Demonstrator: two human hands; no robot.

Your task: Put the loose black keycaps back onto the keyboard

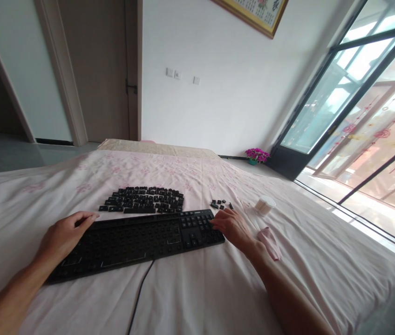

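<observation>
A black keyboard lies slantwise on the bed, most of its left and middle bare of keycaps. Keycaps still sit on its number pad. My left hand is closed at the keyboard's upper left edge, with thumb and fingers bent together on it. Over the right end, my right hand has its fingers bent down onto the number pad; what lies between the fingertips is hidden. Loose black keycaps are laid in rows behind the keyboard. Several more small keycaps lie beyond my right hand.
A round tub of cotton swabs stands right of my right hand, with loose swabs beside it. A pink cloth lies near my right forearm. The keyboard's cable runs toward me across the creased bed sheet.
</observation>
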